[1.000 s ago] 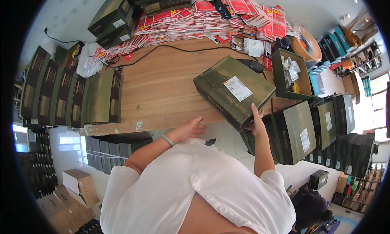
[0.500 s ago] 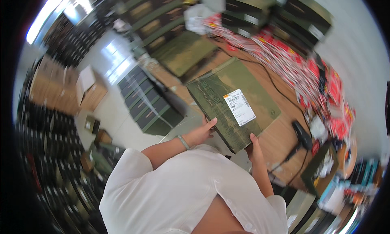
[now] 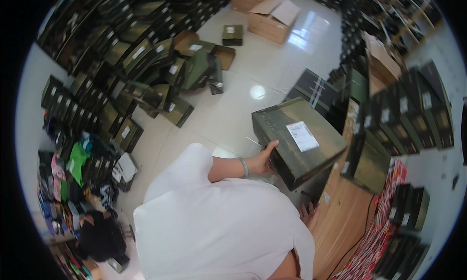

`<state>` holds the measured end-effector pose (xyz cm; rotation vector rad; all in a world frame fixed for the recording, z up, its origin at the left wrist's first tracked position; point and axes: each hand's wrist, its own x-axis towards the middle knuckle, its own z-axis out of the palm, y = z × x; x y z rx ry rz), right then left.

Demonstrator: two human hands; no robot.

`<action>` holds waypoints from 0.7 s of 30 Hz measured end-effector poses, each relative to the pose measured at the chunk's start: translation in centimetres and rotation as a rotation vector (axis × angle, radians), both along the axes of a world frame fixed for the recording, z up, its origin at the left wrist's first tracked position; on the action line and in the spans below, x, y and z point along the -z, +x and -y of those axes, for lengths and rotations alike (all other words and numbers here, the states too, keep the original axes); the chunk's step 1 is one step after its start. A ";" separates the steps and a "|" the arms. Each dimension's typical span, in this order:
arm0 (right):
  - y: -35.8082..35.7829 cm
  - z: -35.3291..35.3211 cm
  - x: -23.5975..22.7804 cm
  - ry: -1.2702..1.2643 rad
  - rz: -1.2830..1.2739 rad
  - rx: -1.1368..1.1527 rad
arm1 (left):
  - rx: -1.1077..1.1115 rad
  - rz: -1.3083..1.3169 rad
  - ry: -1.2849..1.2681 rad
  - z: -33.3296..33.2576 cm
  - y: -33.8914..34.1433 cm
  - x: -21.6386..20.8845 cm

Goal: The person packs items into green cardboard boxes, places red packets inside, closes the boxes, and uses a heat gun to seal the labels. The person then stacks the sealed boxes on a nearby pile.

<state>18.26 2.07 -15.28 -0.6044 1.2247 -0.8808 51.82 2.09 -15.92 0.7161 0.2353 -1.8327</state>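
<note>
An olive-green cardboard box with a white label on its top is held out in front of me, tilted. My left hand grips its near left edge, the thumb on the side and the other fingers mostly hidden under the box. A bracelet circles that wrist. My right hand is off the box, low beside the near edge of the wooden table, its fingers apart and nothing seen in them.
Boxes stand stacked at the table's far end. Red-and-white packets line its right side. A strapped bundle of dark boxes is on the floor beyond. Loose boxes lie piled far left; a person is at lower left.
My view has swung left, from the table toward the floor and stacked boxes. The box has moved off the table with my left hand; my right hand has let go of it.
</note>
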 end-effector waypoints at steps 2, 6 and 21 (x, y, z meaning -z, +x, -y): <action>3.8 2.7 0.2 0.027 -0.124 -0.139 | -0.156 0.041 0.058 -0.7 4.7 1.0; 10.8 6.1 0.9 -0.030 -0.336 -0.299 | -0.588 0.113 0.264 -2.7 13.4 5.1; 16.9 11.1 2.2 -0.030 -0.471 -0.249 | -1.620 0.772 0.526 -12.6 58.5 -8.6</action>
